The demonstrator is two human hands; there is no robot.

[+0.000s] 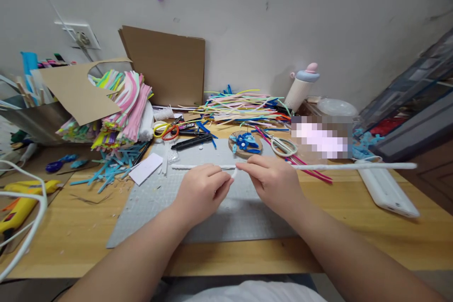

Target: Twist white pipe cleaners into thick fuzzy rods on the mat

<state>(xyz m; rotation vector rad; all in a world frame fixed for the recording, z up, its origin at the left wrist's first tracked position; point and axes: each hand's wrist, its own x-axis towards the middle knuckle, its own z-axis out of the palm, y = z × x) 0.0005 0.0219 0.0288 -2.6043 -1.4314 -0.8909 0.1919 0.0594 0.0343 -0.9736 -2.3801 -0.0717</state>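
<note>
My left hand (201,189) and my right hand (272,181) are both closed in a pinch on a long white pipe cleaner (354,166), held level above the grey cutting mat (152,198). The fingertips nearly meet at the stem's middle. One end pokes out left of my left hand, and the other end reaches far to the right, over the wooden table. The short stretch between the hands shows a small bend.
Piles of coloured pipe cleaners (123,104) and strips (244,106) lie behind the mat. Scissors (283,146), a small dish of blue pieces (245,143), a bottle (300,87), a white flat device (387,188), a yellow glue gun (17,207) and cardboard (166,66) stand around.
</note>
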